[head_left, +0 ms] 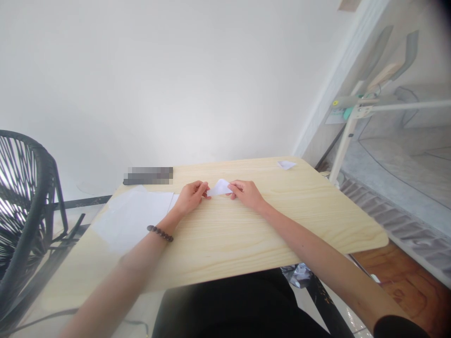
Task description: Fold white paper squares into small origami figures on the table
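Between my two hands is a small piece of folded white paper (220, 188), raised to a peak in its middle. My left hand (193, 195), with a dark bead bracelet at the wrist, pinches the paper's left corner between thumb and fingers. At the opposite corner my right hand (245, 192) grips it the same way. Both hands are just above the middle of the pale wooden table (225, 253). The fingertips partly hide the paper's ends.
White sheets (137, 216) lie left, partly under my left forearm. A dark, pixelated object (148, 176) sits at the back left edge. Another folded white paper (286, 165) rests at the back right. A black woven chair (28, 202) stands left; a white metal frame (343, 145) stands right.
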Demonstrator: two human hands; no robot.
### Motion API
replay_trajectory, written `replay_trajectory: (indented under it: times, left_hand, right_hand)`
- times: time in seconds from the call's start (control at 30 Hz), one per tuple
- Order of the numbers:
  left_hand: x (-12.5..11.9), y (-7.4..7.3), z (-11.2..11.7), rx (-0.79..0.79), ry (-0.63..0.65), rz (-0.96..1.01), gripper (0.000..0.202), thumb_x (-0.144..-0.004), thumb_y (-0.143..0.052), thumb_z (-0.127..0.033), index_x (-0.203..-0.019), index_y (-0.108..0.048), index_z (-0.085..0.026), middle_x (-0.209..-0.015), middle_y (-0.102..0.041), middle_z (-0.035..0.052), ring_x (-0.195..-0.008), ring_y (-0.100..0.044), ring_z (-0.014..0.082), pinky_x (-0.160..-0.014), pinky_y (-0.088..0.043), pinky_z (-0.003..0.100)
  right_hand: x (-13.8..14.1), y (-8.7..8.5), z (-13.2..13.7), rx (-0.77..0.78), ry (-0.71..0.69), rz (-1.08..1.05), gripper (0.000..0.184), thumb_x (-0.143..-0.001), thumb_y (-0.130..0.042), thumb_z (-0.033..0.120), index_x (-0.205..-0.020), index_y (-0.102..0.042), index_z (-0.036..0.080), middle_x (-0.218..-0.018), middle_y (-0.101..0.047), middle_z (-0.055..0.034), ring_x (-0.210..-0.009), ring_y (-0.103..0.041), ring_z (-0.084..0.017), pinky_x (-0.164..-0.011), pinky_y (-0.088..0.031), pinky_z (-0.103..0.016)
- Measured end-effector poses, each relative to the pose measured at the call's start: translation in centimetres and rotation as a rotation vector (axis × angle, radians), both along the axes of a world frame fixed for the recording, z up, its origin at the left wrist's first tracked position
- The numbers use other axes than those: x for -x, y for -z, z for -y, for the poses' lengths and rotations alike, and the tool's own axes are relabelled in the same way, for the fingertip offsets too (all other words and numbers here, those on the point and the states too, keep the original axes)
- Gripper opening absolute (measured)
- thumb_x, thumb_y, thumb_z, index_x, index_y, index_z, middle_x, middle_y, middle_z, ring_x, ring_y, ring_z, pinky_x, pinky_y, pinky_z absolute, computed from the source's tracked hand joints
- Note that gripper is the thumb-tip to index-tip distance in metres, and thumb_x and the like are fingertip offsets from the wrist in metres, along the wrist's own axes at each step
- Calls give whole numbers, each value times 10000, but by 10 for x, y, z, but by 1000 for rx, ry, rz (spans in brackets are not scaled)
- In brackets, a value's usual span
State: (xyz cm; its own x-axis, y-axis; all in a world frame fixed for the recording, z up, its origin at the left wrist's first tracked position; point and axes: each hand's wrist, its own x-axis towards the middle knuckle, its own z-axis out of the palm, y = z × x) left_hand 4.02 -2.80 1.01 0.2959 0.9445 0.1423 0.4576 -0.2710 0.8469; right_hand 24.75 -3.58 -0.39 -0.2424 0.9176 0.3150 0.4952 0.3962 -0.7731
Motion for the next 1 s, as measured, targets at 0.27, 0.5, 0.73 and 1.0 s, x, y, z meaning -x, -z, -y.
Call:
replay_trajectory:
  times: [0.27, 0.5, 0.73, 1.0]
  left_hand:
    - [2, 0, 0, 20, 69, 13, 386, -759, -436, -488, -855, -574, -141, -712, -644, 43, -496, -465, 90, -487, -364, 200]
    - [2, 0, -2, 60, 109, 85, 437, -777, -384, -507, -850, -591, -129, -725, -648, 63, -640, -540, 129, -553, -406, 216]
    - [4, 3, -3, 64, 116, 56, 427, -755, -428, -499, -898, -584, -128, -749, -651, 59, -614, -524, 122, -574, -398, 227]
    - [2, -1, 1, 27, 140, -29, 438, -754, -425, -504, -905, -612, -138, -731, -658, 49, -680, -561, 155, -631, -395, 240]
  right_hand:
    - [-1, -2, 2, -21, 0, -13, 264, -813, -417, 323, -844, -621, 159, -642, -643, -8, -567, -591, -99, -575, -422, -190]
    - [-1, -1, 2, -50, -6, -12, 263, -817, -411, 316, -855, -620, 160, -643, -643, -8, -573, -592, -102, -588, -424, -199]
    - [-1, -1, 1, -52, -6, -4, 270, -824, -400, 324, -853, -615, 162, -662, -648, -9, -574, -588, -98, -589, -423, -194]
    - [-1, -2, 1, -60, -11, -4, 263, -824, -403, 323, -836, -617, 170, -649, -641, -3, -576, -587, -99, -595, -426, -193]
